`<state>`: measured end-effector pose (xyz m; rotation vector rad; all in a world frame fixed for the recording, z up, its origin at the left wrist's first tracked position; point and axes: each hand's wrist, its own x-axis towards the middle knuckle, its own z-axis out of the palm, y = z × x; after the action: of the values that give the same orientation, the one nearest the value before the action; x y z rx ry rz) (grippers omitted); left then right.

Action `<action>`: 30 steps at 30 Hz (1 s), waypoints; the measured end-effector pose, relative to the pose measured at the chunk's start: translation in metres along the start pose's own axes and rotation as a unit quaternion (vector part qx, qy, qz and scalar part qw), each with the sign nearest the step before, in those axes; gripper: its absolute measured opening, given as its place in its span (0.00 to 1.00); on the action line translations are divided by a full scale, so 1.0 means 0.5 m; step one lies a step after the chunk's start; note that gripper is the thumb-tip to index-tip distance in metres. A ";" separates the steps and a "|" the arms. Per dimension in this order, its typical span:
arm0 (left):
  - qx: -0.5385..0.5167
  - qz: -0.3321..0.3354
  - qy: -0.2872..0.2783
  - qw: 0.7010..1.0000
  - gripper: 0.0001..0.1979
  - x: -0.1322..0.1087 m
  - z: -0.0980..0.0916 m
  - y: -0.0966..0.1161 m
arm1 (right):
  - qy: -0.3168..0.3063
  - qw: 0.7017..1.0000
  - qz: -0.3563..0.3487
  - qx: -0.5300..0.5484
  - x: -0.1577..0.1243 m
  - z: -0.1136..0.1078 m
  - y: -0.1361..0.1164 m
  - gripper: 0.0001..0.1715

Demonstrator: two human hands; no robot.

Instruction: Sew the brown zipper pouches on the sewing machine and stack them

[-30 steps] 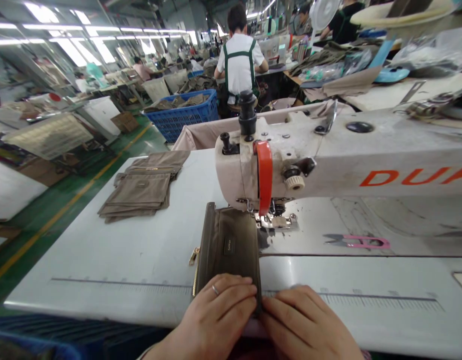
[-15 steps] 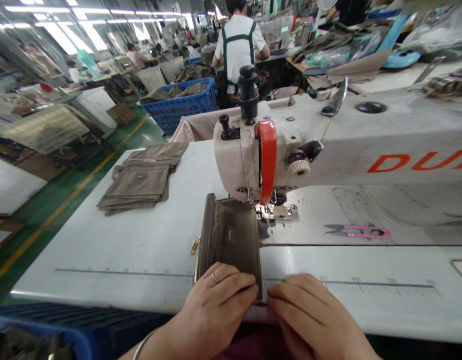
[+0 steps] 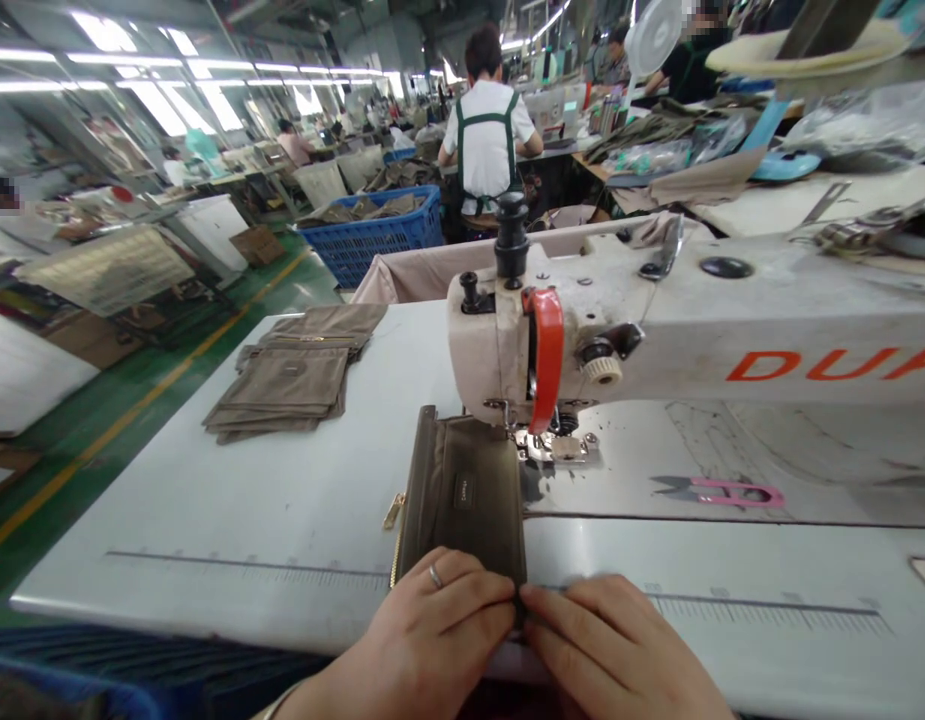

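Note:
An olive-brown fabric pouch [image 3: 462, 495] with a gold zipper lies on the white sewing table [image 3: 229, 520], its far end under the presser foot [image 3: 556, 445] of a white sewing machine [image 3: 657, 320]. My left hand [image 3: 432, 630], wearing a ring, presses flat on the pouch's near end with fingers extended. My right hand [image 3: 619, 650] lies beside it, its fingertips touching the pouch's near right corner. Both hands hold the piece down at the table's front edge.
A stack of finished olive pouches [image 3: 297, 375] lies at the table's far left. Pink thread snips [image 3: 721, 492] rest on the machine bed at right. Beyond, a blue crate [image 3: 372, 235] of fabric and a seated person in a white shirt [image 3: 488, 135].
My right hand's fingertips have moved left to meet the left hand at the pouch's corner. The view shifted slightly; the pouch stays under the presser foot.

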<state>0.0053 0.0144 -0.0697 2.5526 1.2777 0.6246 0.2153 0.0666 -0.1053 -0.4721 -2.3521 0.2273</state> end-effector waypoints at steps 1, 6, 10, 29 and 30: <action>0.003 0.002 -0.004 1.000 0.11 0.001 -0.002 -0.003 | 0.009 1.000 -0.006 -0.009 0.002 0.004 0.001 0.18; 0.004 0.021 0.008 1.000 0.13 0.019 -0.011 -0.023 | 0.020 0.999 -0.001 -0.027 0.012 0.018 0.017 0.20; 0.004 0.028 0.002 1.000 0.11 0.037 -0.010 -0.047 | 0.001 1.000 0.011 -0.002 0.022 0.018 0.035 0.17; 0.025 0.024 0.054 0.998 0.09 0.105 -0.008 -0.148 | -0.167 0.982 0.082 0.025 0.108 -0.006 0.106 0.15; 0.030 0.022 0.057 0.998 0.09 0.108 -0.007 -0.154 | -0.177 0.980 0.086 0.022 0.112 -0.006 0.111 0.16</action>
<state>-0.0223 0.1037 -0.0808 2.6336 1.2978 0.7637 0.1946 0.1399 -0.0848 -0.6594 -2.6446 0.4765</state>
